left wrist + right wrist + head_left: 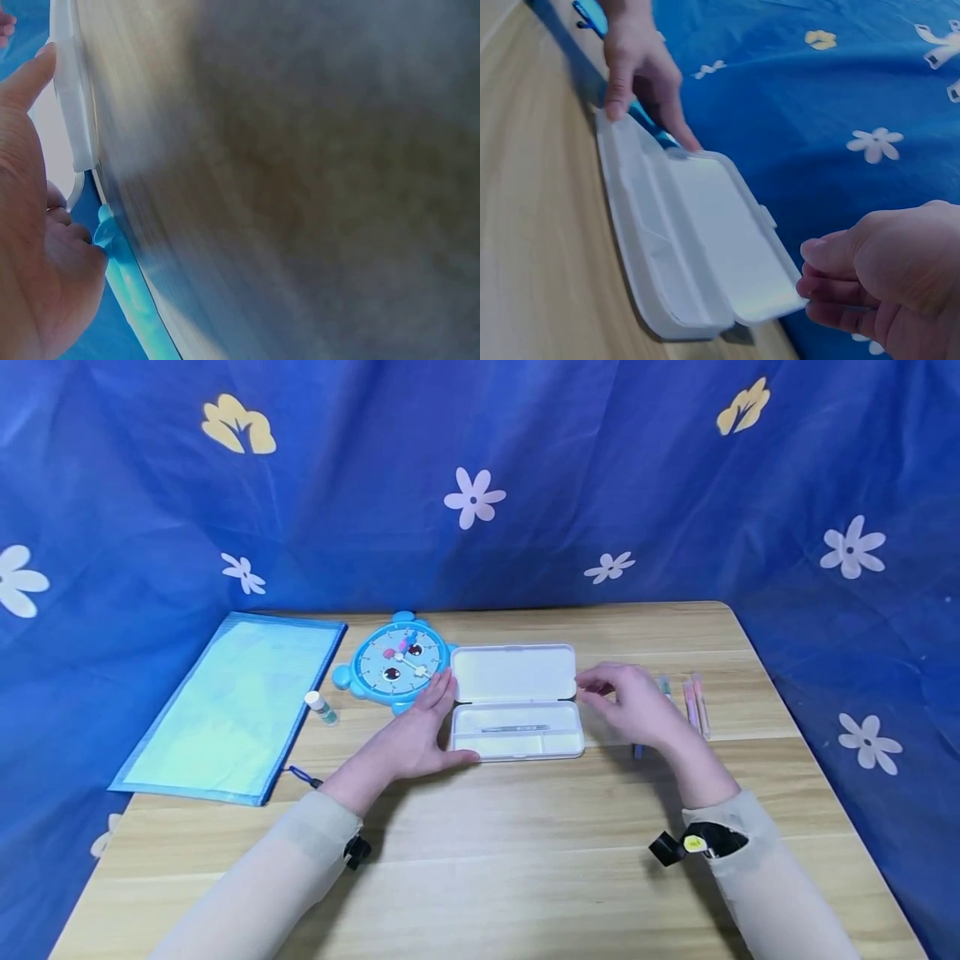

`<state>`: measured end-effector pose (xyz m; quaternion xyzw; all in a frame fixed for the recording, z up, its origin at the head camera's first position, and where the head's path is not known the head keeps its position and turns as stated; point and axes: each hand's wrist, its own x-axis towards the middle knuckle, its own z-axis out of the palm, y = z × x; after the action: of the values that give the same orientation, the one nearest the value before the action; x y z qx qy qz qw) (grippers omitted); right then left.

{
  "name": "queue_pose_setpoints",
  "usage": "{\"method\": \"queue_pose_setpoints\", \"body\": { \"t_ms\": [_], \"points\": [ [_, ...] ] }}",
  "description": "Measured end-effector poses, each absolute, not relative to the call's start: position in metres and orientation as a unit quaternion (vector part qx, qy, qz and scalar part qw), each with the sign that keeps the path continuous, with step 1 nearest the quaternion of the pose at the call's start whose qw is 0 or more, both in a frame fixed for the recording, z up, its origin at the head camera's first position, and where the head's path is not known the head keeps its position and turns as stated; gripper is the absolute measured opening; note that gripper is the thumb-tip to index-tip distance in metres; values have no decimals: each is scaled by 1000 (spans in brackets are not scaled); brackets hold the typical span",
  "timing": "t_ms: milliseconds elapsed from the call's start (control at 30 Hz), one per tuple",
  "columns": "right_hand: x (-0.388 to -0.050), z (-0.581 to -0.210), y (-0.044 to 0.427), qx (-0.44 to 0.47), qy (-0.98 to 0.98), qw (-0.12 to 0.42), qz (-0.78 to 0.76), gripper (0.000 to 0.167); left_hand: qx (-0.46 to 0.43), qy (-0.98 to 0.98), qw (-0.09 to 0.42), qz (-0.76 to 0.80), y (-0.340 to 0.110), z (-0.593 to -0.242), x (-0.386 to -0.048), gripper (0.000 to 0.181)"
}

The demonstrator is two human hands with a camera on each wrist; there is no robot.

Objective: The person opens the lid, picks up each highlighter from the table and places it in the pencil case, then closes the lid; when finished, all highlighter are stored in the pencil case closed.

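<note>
A white pencil case (516, 675) lies with its lid folded back. In its long compartment is a slim clear pen (514, 728). My left hand (420, 735) rests along the case's left end, the thumb touching the front corner and the straight fingers beside the lid. Over at the lid's right edge, my right hand (626, 702) has loosely curled fingers. In the right wrist view, the fingertips (808, 288) meet the lid's corner, with no lid visible between thumb and fingers. Next to my left fingers lies a blue cartoon toy clock (397, 662).
Several markers (697, 703) lie right of the right hand; one blue tip (637, 751) shows beneath the forearm. A small white-capped bottle (321, 707) and a light-blue mesh folder (232, 710) lie left. A blue floral cloth (525, 560) hangs behind the wooden table.
</note>
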<state>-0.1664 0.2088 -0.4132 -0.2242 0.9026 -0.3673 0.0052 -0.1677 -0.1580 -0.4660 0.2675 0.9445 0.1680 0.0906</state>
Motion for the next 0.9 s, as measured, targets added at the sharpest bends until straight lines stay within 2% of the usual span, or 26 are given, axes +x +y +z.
{"method": "queue_pose_setpoints", "body": {
  "t_ms": [267, 400, 900],
  "points": [
    [-163, -416, 234, -123, 932, 14, -341, 30, 264, 945, 96, 169, -158, -467, -168, 132],
    [-160, -420, 245, -85, 949, -5, -304, 30, 264, 945, 97, 167, -159, -468, -168, 132],
    [-146, -455, 264, -55, 955, -42, -290, 14, 266, 945, 98, 165, -159, -467, -168, 132]
  ]
}}
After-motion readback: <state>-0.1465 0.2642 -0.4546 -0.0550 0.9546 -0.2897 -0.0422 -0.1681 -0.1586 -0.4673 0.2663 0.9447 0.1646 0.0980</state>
